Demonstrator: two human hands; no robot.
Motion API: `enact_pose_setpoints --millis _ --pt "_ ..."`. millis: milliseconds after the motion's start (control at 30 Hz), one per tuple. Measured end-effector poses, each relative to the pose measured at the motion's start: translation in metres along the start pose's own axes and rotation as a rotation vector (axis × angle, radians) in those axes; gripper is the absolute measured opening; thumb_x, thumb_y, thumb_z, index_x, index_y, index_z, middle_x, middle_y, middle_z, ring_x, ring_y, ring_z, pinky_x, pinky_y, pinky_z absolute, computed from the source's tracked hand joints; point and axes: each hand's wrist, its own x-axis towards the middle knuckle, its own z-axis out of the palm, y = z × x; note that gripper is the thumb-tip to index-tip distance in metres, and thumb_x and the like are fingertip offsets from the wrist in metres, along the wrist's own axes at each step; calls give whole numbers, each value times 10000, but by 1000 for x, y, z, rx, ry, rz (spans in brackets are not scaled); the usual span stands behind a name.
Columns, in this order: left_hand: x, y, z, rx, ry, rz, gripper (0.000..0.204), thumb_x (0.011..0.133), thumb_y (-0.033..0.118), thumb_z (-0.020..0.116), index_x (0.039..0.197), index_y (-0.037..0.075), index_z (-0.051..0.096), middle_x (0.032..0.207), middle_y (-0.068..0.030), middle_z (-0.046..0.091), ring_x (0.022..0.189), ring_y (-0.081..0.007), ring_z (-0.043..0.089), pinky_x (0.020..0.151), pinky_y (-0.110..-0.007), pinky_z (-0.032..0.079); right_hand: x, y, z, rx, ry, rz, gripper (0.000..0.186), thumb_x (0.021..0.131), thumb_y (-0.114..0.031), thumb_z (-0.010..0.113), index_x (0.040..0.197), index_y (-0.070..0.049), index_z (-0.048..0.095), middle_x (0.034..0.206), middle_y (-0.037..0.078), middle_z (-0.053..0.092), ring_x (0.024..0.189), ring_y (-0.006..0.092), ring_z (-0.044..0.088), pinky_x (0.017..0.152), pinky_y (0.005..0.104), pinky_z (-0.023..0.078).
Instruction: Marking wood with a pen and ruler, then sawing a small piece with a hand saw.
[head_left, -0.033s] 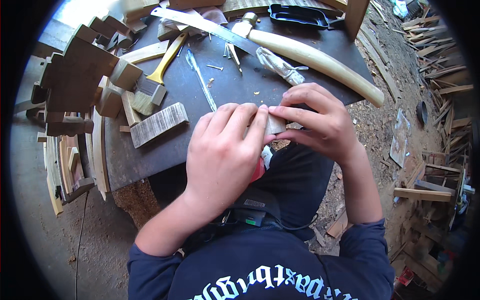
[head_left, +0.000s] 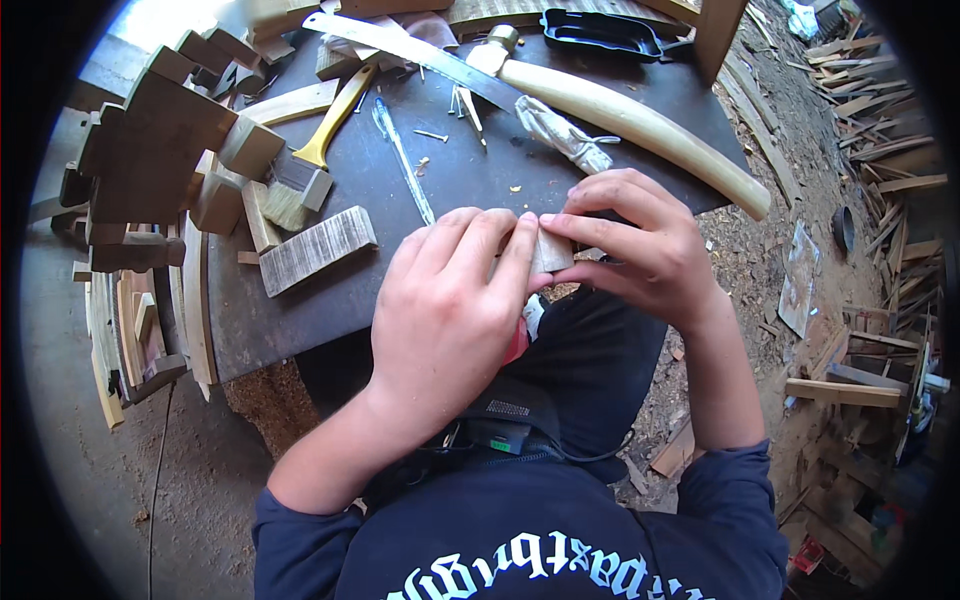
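Observation:
A small pale wooden block [head_left: 551, 254] is pinched between my two hands at the near edge of the dark table. My left hand [head_left: 445, 285] is closed on its left side, with the fingers covering much of it. The fingertips and thumb of my right hand [head_left: 640, 240] grip its right side. Just beyond my left hand lies a pen [head_left: 402, 160]. A saw blade with a cloth-wrapped handle [head_left: 562, 135] reaches toward my right hand, beside a hammer [head_left: 630, 118] with a long, curved wooden handle.
Left of my hands lie a grey-streaked wood block [head_left: 319, 250] and a yellow-handled brush [head_left: 335, 118]. Several nails [head_left: 431, 135] are scattered mid-table. A black tray [head_left: 600, 35] sits at the back. Stacked wood pieces [head_left: 160, 150] crowd the left edge; scrap wood [head_left: 905, 150] covers ground at right.

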Motion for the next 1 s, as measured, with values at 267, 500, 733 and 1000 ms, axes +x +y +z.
enact_pose_setpoints --millis 267,500,733,1000 --pt "-1 -1 0 1 -76 2 402 794 120 699 1165 -33 723 958 -63 606 869 -199 622 727 -300 539 -1 0 0 20 -12 47 403 705 -236 843 1078 -92 792 1006 67 707 936 282 692 854 407 583" --pt "1 -5 9 68 -20 -10 425 776 126 709 1174 -17 734 927 -40 597 816 -182 593 666 -277 520 2 8 5 45 14 54 390 701 -238 836 1051 -73 792 1007 77 721 925 297 702 902 421 590" --pt "2 1 7 41 -15 -63 403 785 133 721 1162 -8 734 913 -50 580 806 -189 584 653 -298 510 3 9 2 97 24 81 354 701 -201 847 1020 -58 790 979 83 735 897 293 711 865 405 591" --pt "3 6 1 -61 -2 -169 366 835 132 731 1164 -29 717 943 -104 586 874 -249 601 743 -364 512 9 2 0 272 17 300 345 669 -174 911 973 -56 799 977 106 765 936 262 732 828 347 582"
